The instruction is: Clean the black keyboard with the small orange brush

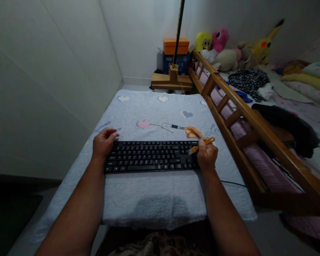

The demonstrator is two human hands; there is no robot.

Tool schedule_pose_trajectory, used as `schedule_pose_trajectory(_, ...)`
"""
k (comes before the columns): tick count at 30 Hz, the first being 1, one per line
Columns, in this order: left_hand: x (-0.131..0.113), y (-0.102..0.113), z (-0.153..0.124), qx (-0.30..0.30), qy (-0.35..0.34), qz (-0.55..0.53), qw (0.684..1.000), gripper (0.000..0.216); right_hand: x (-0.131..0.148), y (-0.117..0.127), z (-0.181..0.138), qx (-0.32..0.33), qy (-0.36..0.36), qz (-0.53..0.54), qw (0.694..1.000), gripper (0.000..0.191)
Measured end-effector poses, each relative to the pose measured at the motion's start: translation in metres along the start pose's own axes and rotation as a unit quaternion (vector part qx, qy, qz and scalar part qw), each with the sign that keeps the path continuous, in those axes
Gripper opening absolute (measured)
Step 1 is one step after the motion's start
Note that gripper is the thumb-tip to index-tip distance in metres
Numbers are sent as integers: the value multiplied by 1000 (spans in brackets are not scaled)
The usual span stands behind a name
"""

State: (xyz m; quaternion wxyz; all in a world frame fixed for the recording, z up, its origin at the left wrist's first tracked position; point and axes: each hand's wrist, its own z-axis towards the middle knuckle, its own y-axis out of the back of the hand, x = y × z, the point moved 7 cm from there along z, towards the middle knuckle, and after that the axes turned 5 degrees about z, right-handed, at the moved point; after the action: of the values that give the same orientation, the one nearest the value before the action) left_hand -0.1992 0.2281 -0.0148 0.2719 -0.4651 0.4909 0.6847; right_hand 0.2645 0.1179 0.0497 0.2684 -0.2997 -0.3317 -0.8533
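A black keyboard (146, 156) lies flat on the cloth-covered table in front of me. My right hand (207, 155) is closed around a small brush with a yellow-orange handle (210, 140). Its pale bristles (192, 150) point left, over the keys at the keyboard's right end. At the upper left corner of the keyboard is my left hand (103, 142), fingers loosely bent, a small gap between thumb and forefinger, nothing visible in it. Beyond the keyboard lie an orange cloth (193, 132), a thin wire tool with a black collar (174, 126) and a thin pale stick (160, 125).
A pale blue cloth with hearts (149, 192) covers the table. A wooden bed rail (237, 103) runs along the right, with plush toys (226, 58) and clothes behind it. A wooden stand with a pole (173, 80) and an orange box (176, 46) are at the back.
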Motion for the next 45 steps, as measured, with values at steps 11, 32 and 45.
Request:
schedule_pose_trajectory(11, 1, 0, 0, -3, 2, 2, 1000, 23, 4, 0, 0, -17, -7, 43, 999, 44)
schedule_pose_trajectory(32, 8, -1, 3, 4, 3, -4, 1000, 29, -4, 5, 3, -37, -36, 28, 998, 42)
schedule_pose_trajectory(45, 4, 0, 1, 1, -3, 1, 1000, 27, -10, 11, 7, -31, -49, -20, 998, 36)
